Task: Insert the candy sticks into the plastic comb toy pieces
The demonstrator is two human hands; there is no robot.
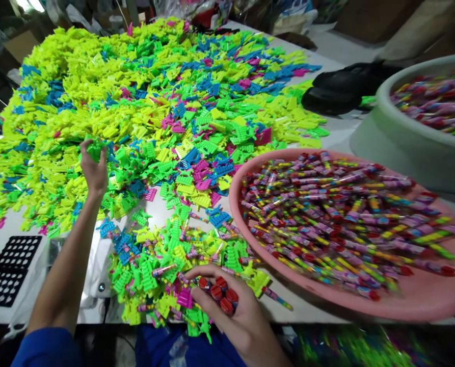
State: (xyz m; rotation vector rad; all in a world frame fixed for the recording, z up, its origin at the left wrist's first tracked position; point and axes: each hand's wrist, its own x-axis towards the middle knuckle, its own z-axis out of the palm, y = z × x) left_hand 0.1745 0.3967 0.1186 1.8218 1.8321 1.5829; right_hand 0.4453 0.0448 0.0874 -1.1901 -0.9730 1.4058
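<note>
My left hand (95, 175) reaches out over the big heap and is closed on a bright green plastic piece (95, 149); whether it grips more than one is unclear. Closer to me, my right hand (246, 323) is wrapped round a bundle of red-capped candy tubes (220, 294), with the cap ends facing up. Beside that hand lies a smaller pile of green, yellow, blue and pink plastic pieces (149, 278) mixed with thin colourful tubes. The large heap of plastic pieces (67, 117), mostly yellow and green, spreads across the white table (273, 300).
A pink basin (237, 204) full of colourful tubes stands at the right. Behind it is a pale tub (380, 137) with more tubes. Black shoes (334, 92) sit near the heap. Black perforated sheets (11, 270) and a white plastic bag (28, 300) lie at the left.
</note>
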